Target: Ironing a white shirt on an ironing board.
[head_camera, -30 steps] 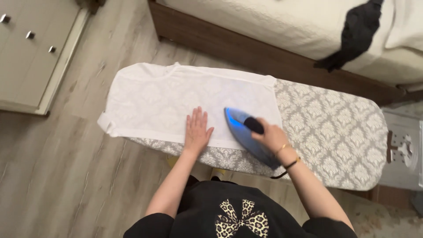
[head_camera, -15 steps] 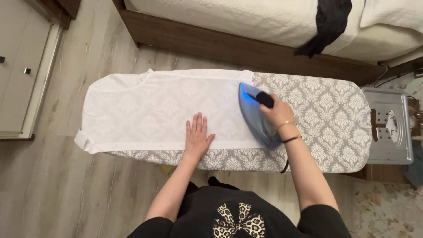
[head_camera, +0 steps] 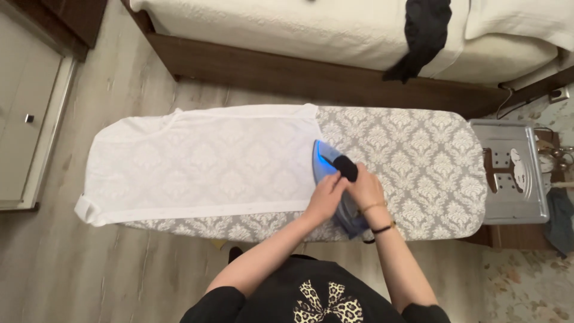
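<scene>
Currently right hand (head_camera: 365,188) has its fingers clamped around the black handle (head_camera: 345,167) of the blue steam iron (head_camera: 335,185). Left hand (head_camera: 324,197) sits just beside it on the left, fingers together and curled against the iron's near side; can't tell whether they actually grip the body or just rest there.

Iron lies soleplate-down, directly under both sets of fingers, straddling the right edge of the white garment (head_camera: 197,161) and the bare grey damask cover of the ironing board (head_camera: 418,161). Tip points away from the person.

Left of the fingers: garment spread flat over most of the board, a folded cuff or hem hanging off the far left end. Right of the fingers: bare cover, then the metal iron rest (head_camera: 508,173) at the board's end. Beyond the fingers: wooden bed frame with cream bedspread (head_camera: 287,24), a black cloth (head_camera: 421,36) draped over its edge. Wood floor all around.

Risks, as I read it:
- Left fingers are touching the iron body close to the hot plate, so a slip could burn them.
- An iron parked flat on thin fabric could scorch it.
- Garment edge under the plate could fold and get a crease pressed in.
- Cord (head_camera: 366,239) drops off the near edge; a snag would yank the iron.
</scene>
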